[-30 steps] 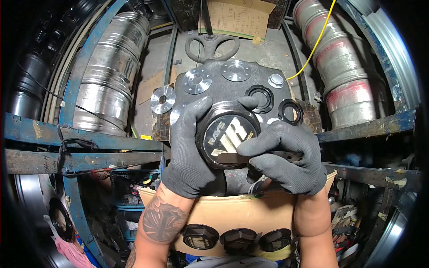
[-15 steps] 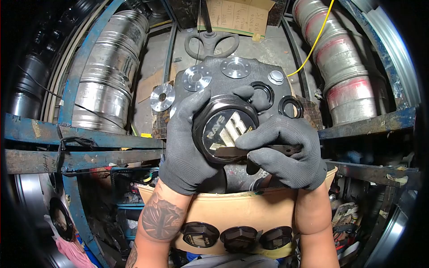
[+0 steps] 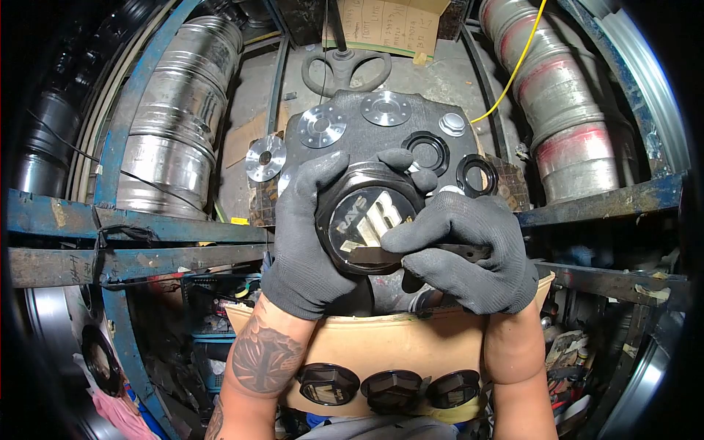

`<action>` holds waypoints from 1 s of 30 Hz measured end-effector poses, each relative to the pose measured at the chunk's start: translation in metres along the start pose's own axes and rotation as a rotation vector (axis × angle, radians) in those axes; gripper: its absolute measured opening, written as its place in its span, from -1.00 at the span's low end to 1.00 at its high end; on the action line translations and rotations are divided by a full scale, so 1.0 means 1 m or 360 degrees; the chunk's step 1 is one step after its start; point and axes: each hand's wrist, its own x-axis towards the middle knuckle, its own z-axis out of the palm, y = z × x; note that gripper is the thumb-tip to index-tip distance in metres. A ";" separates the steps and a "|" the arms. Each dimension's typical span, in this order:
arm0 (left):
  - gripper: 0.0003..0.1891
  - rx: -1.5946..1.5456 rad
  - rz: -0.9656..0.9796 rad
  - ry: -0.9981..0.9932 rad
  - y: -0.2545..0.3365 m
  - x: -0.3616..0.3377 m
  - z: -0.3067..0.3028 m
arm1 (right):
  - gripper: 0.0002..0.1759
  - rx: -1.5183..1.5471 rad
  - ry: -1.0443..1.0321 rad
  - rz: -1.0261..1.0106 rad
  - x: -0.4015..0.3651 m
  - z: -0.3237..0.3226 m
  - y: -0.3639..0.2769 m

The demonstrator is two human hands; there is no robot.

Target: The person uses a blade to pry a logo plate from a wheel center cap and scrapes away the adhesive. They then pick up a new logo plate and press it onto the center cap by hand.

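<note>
My left hand [image 3: 306,238], in a dark grey glove, is wrapped around a black hexagonal wheel centre cap [image 3: 358,199]. The cap's round face points up at me, with worn "RAYS" lettering and a pale, partly peeled emblem. Between thumb and fingers, my gloved right hand [image 3: 469,253] pinches a thin dark flat blade [image 3: 369,255]. The blade lies across the lower part of the cap's face, its far end touching or very near the emblem. My right fingers hide part of the blade and the cap's right edge.
Silver discs [image 3: 386,108], black rings [image 3: 479,176] and a silver hex cap [image 3: 452,125] lie on a dark padded surface [image 3: 352,100]. More black caps [image 3: 392,391] sit on cardboard [image 3: 411,345] near my body. Wheel rims [image 3: 172,103] and blue metal frames [image 3: 161,221] flank both sides.
The cap has tilted slightly and dropped a little in my left hand. My right thumb and the blade have shifted slightly left and down over its face.
</note>
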 end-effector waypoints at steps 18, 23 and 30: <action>-0.38 -0.0154 -0.0114 -0.0015 0.002 0.002 -0.003 | -0.84 -0.0086 -0.0189 -0.0055 -0.001 -0.011 0.003; -0.38 -0.0390 -0.0047 0.0002 0.006 0.006 0.001 | -0.81 0.0018 -0.0184 -0.0095 0.000 -0.010 0.012; -0.41 -0.0302 0.0264 0.0083 0.004 0.002 0.009 | -0.79 0.0172 0.0078 -0.0039 0.003 0.000 0.012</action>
